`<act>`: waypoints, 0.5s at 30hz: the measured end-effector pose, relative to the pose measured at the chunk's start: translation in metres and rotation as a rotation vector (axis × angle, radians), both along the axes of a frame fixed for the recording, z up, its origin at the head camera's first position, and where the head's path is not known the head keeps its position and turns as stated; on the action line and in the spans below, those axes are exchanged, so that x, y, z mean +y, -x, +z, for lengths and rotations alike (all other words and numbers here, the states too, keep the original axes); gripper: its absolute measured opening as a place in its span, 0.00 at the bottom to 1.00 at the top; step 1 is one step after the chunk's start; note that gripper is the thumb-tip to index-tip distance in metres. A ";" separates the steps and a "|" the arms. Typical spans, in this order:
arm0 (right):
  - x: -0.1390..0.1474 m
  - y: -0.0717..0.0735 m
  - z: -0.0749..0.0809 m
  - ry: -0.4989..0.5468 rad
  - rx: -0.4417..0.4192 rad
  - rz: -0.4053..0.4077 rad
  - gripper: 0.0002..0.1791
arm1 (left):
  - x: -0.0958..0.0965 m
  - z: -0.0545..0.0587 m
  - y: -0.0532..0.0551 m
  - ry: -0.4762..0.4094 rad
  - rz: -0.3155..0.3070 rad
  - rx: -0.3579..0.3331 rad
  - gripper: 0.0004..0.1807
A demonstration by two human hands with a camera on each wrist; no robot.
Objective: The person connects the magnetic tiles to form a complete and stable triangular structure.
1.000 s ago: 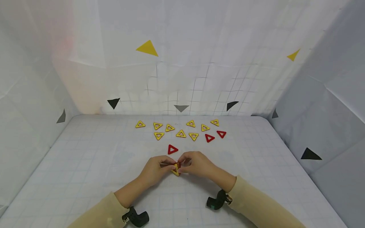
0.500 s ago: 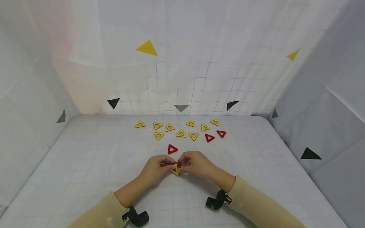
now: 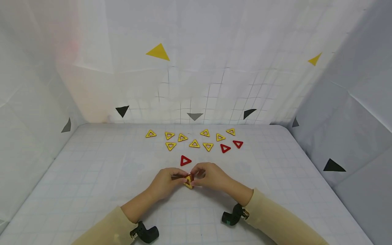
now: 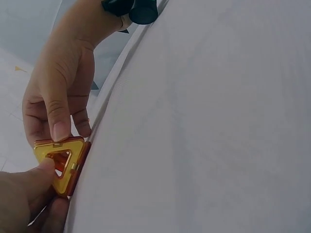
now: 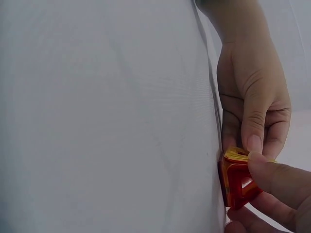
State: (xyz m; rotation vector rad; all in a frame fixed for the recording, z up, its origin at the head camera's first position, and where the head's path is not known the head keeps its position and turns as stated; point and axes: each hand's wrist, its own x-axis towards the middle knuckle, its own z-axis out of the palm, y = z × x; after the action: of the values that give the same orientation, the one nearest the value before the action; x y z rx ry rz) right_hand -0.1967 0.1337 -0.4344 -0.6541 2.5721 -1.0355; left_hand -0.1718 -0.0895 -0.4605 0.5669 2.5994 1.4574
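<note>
Both hands meet over a small cluster of triangular magnetic tiles close to the table top. A yellow frame-like tile [image 4: 76,154] faces the left wrist view, with a red edge behind it. In the right wrist view a red tile [image 5: 233,187] shows beside a yellow one, joined at an angle. My left hand [image 3: 165,182] pinches the cluster from the left, its thumb on the yellow tile. From the right, my right hand [image 3: 211,177] pinches it by thumb and fingers. The cluster's far side is partly hidden by fingers.
A loose red triangle [image 3: 185,160] lies just beyond the hands. Two more red triangles, one of them a red tile [image 3: 225,148], lie farther right. Several yellow triangles, among them a yellow tile [image 3: 194,144], spread across the back of the white table [image 3: 101,163]. White sheeting encloses it.
My left hand has shifted very slightly left, its thumb sliding a little off the yellow tile's face. The right hand and the loose tiles look unmoved.
</note>
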 end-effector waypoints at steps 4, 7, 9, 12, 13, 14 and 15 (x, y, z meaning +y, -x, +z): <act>0.000 0.000 -0.001 0.005 -0.004 -0.005 0.15 | 0.000 -0.002 0.001 0.001 -0.007 0.005 0.07; 0.000 0.000 -0.002 0.012 -0.006 -0.013 0.15 | 0.000 -0.003 0.001 -0.005 -0.003 0.013 0.07; 0.000 0.000 -0.003 0.016 -0.008 -0.021 0.15 | 0.000 -0.003 0.001 -0.013 -0.001 0.016 0.07; -0.001 0.000 -0.002 0.015 -0.007 -0.029 0.15 | -0.001 -0.003 0.001 -0.018 0.000 0.018 0.06; -0.001 0.000 -0.002 0.012 -0.005 -0.030 0.15 | -0.001 -0.003 0.001 -0.019 0.001 0.019 0.06; -0.001 0.000 -0.002 0.010 -0.004 -0.030 0.15 | -0.001 -0.003 0.001 -0.019 0.001 0.021 0.06; -0.002 0.001 -0.001 0.008 -0.003 -0.030 0.15 | -0.001 -0.003 0.001 -0.016 0.002 0.020 0.06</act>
State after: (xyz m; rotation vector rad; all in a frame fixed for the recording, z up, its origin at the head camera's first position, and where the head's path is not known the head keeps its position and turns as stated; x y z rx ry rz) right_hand -0.1972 0.1321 -0.4359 -0.6169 2.5840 -1.0557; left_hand -0.1724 -0.0904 -0.4634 0.5838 2.6064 1.4819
